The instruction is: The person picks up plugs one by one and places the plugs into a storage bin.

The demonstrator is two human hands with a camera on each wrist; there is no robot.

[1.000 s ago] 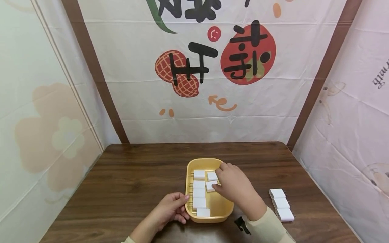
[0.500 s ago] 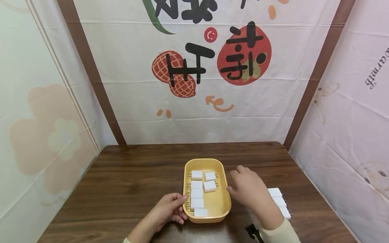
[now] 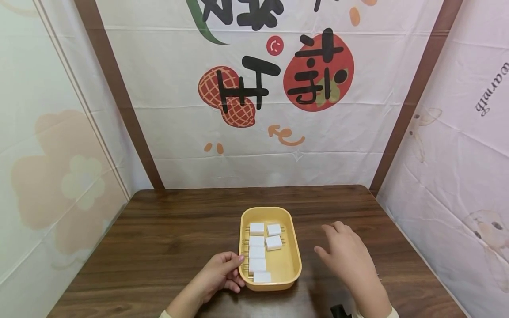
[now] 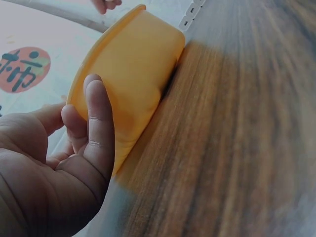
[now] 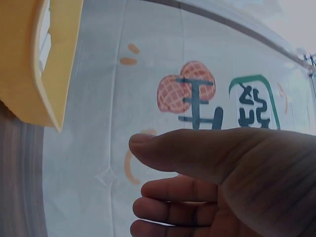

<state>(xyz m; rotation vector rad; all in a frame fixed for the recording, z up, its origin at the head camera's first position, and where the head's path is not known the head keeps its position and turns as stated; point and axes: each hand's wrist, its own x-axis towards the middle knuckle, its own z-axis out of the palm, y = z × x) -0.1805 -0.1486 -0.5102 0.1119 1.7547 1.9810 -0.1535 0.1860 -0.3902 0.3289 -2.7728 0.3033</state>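
Note:
A yellow plastic tray (image 3: 297, 260) lies on the table in the head view. Along its left side runs a column of several white plug adapters (image 3: 256, 252), prongs to the left. Two more white plug adapters (image 3: 273, 242) lie at its upper right, prongs to the right. My left hand (image 3: 222, 270) pinches the tray's left rim, thumb on top and fingers against the outer wall (image 4: 133, 69). To the right of the tray my right hand (image 3: 347, 251) hovers, fingers relaxed and holding nothing. It hides most of the adapters on the table behind it; only prong tips show.
The dark wooden table (image 3: 179, 229) extends on both sides of the tray. A printed white cloth (image 3: 238, 172) hangs behind it. White adapters (image 4: 191, 15) in a row show at the top of the left wrist view.
My right hand has let go of an adapter at the tray's upper right and moved right, away from the tray, over the adapters on the table. My left hand stays at the rim.

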